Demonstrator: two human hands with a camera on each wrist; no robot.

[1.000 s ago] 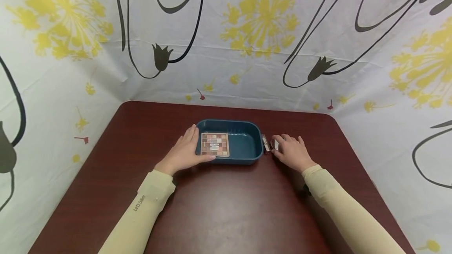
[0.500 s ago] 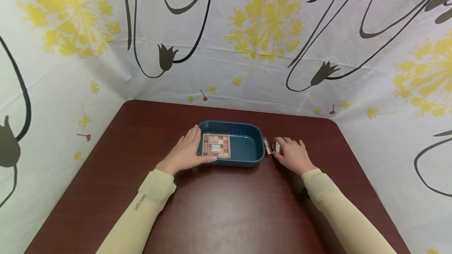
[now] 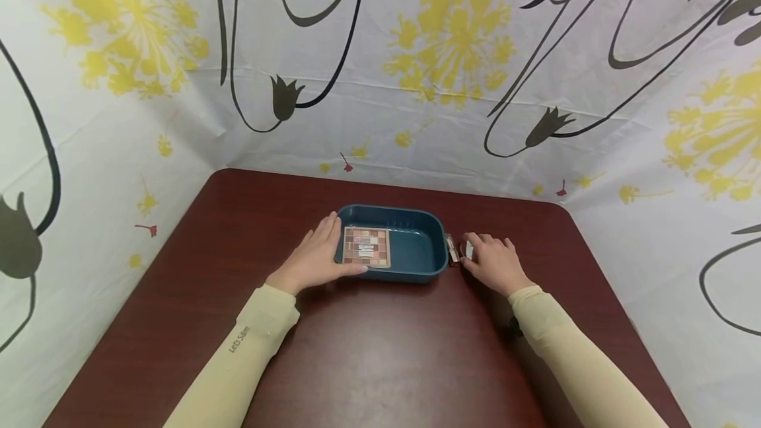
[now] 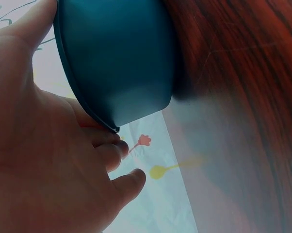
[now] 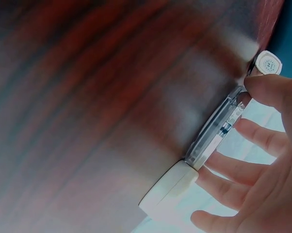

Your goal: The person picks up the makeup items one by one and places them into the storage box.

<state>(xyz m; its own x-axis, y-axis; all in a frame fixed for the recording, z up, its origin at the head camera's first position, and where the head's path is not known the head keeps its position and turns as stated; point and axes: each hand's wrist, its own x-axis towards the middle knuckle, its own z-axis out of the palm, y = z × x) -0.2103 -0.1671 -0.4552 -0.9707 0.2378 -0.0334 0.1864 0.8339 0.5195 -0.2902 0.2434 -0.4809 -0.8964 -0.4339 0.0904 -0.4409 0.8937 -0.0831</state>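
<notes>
My left hand (image 3: 315, 253) rests on the left end of a blue plastic tray (image 3: 419, 269), its fingers straight along the rim and the thumb over the near edge. In the left wrist view, the palm faces the tray's outer wall (image 4: 117, 58). An eyeshadow palette (image 3: 366, 247) lies flat inside, at the left. To the right of the tray, my right hand (image 3: 493, 263) holds a thin clear-lidded compact (image 5: 216, 131) on the table, thumb at one end and fingers at the other. A white rounded case (image 5: 170, 189) stands against the compact's far end, near the fingertips.
A small slim tube (image 3: 452, 249) lies between the tray and my right hand; its pale round end (image 5: 268, 63) shows in the right wrist view. The dark red-brown table (image 3: 380, 349) meets a patterned cloth backdrop (image 3: 368, 117) at the back and sides.
The head view has shifted slightly, so everything on the table appears a little lower and further right. Both hands keep their places on the tray and the compact.
</notes>
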